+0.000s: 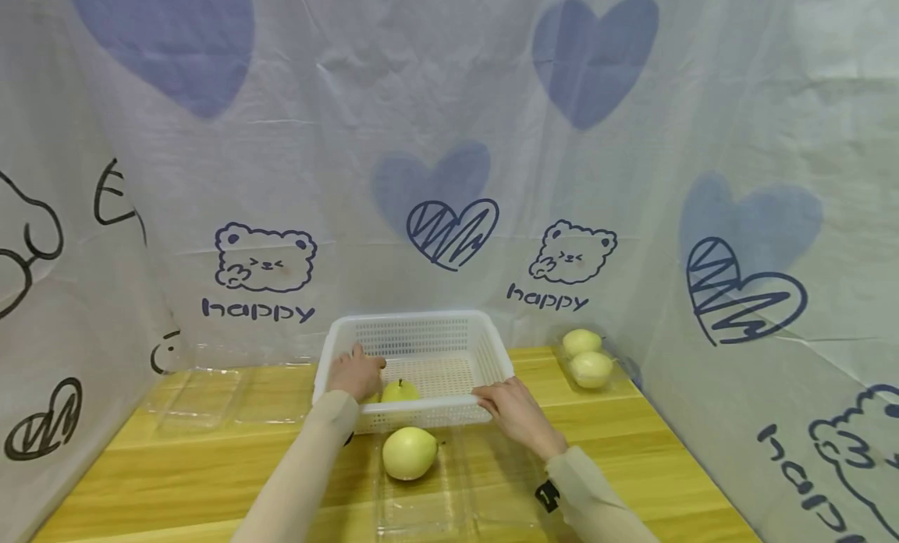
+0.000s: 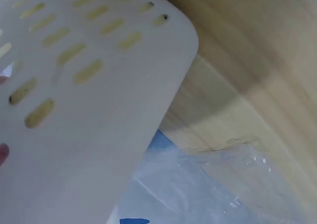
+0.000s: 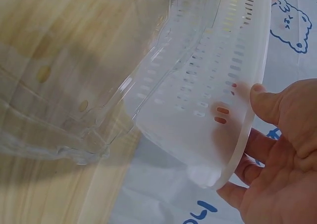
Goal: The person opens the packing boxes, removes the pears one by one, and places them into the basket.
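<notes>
A white perforated plastic basket [image 1: 492, 348] stands at the back of the table. My right hand [image 1: 516, 410] grips its near right rim, with the thumb on the inner side and the fingers outside, as the right wrist view shows. Inside the basket's left part is my left hand [image 1: 357, 373], its fingers bent downward and mostly hidden. Right beside that hand a yellow-green pear [image 1: 400, 391] shows above the near rim, and a bit of yellow shows under the hand. Another pear [image 1: 410, 453] sits in a clear plastic clamshell box [image 1: 421, 516] in front of the basket.
At the back right, a clear box [image 1: 618, 377] holds two pears [image 1: 590, 367]. Clear open plastic boxes [image 1: 204, 395] lie on the left of the wooden table [image 1: 175, 473]. A printed white cloth [image 1: 337, 176] hangs around the back and sides.
</notes>
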Motion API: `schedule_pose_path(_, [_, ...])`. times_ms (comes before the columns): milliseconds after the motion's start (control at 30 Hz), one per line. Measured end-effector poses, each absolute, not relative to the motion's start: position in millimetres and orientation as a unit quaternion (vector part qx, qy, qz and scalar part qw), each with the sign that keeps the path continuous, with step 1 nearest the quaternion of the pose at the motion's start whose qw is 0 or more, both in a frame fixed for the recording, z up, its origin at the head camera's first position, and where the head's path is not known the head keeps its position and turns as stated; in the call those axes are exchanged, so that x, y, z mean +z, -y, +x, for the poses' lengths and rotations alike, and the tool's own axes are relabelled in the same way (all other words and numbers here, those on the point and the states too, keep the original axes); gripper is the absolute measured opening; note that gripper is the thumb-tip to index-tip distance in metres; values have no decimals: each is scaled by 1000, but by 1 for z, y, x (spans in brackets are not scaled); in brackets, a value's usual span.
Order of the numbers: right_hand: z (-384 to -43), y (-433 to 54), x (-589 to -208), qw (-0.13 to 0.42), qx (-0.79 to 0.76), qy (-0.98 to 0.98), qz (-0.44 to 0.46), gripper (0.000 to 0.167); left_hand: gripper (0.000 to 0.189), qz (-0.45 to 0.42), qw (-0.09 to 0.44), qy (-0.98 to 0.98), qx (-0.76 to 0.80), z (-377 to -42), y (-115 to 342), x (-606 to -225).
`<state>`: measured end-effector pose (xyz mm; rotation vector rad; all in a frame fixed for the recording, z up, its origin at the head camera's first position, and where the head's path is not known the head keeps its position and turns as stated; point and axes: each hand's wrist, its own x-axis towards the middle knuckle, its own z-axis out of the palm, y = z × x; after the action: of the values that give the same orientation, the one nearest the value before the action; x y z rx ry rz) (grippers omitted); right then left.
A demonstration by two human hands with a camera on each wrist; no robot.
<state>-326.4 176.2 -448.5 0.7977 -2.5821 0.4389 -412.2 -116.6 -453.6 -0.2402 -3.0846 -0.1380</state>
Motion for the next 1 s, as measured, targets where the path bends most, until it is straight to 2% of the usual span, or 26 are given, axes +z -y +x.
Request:
schedule_pose_path(500, [-322, -174, -450, 208, 146, 925, 283, 21, 42, -78, 53, 991, -92, -380, 119, -441])
schedule_pose_path(600, [-320, -175, -451, 209, 146, 926, 277, 21, 42, -84, 80, 988, -103, -371, 117, -439])
schedule_pose_path(1000, [-322, -174, -455, 232, 150, 917, 287, 20, 23, -56, 229, 962, -139, -326, 131, -445])
